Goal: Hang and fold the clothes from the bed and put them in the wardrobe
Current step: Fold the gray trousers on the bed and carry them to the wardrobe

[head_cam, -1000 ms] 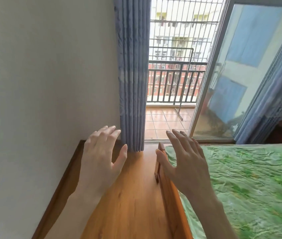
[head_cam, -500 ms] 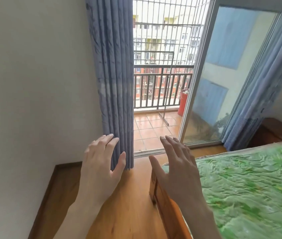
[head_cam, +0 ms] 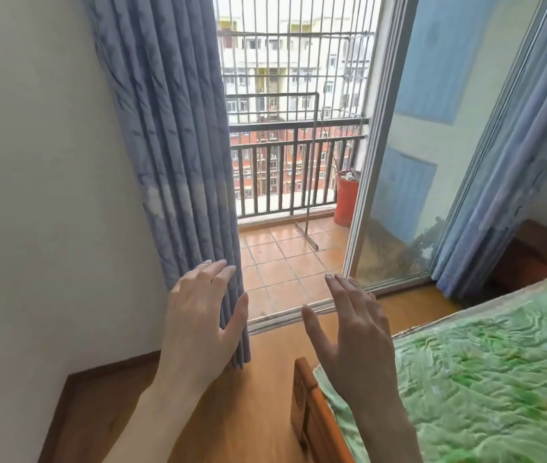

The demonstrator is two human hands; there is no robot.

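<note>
1. Compared with a second ago, more of the balcony and the right-hand curtain [head_cam: 512, 182] shows, a red bin [head_cam: 346, 202] has come into sight by the railing [head_cam: 295, 172], and both hands sit a little lower and further apart against the room.
2. Left hand [head_cam: 198, 329] is raised palm down with fingers straight and slightly spread, holding nothing; it shows in front of the lower edge of the left curtain [head_cam: 178, 145], and whether it touches the cloth cannot be told.
3. Right hand [head_cam: 355, 342] is likewise flat and spread, empty, above the near corner of the bed [head_cam: 486, 389].
4. Green patterned cover lies over the bed; its wooden frame [head_cam: 312, 412] runs along the left edge.
5. No clothes or wardrobe appear in view.
6. Wooden floor [head_cam: 265, 396] lies between wall [head_cam: 38, 195] and bed; the glass door [head_cam: 409, 162] stands open.
</note>
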